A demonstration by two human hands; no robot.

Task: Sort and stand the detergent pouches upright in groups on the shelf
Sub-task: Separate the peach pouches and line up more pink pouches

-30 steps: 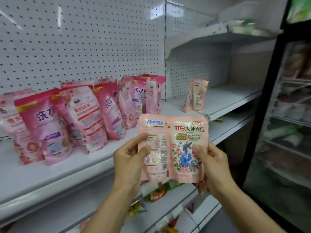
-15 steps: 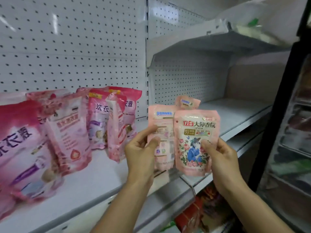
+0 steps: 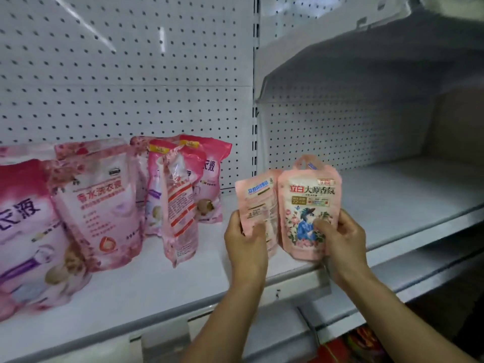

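A white pegboard back wall rises beyond and above the hands, dotted with regular rows of small holes and streaked with pale reflected light. A vertical slotted upright divides it just above the hands. To the upper right, an overhanging upper shelf casts grey shadow over the perforated panel beneath. Below the hands, a lower shelf juts out, with blurred red packaging under it at the bottom right.
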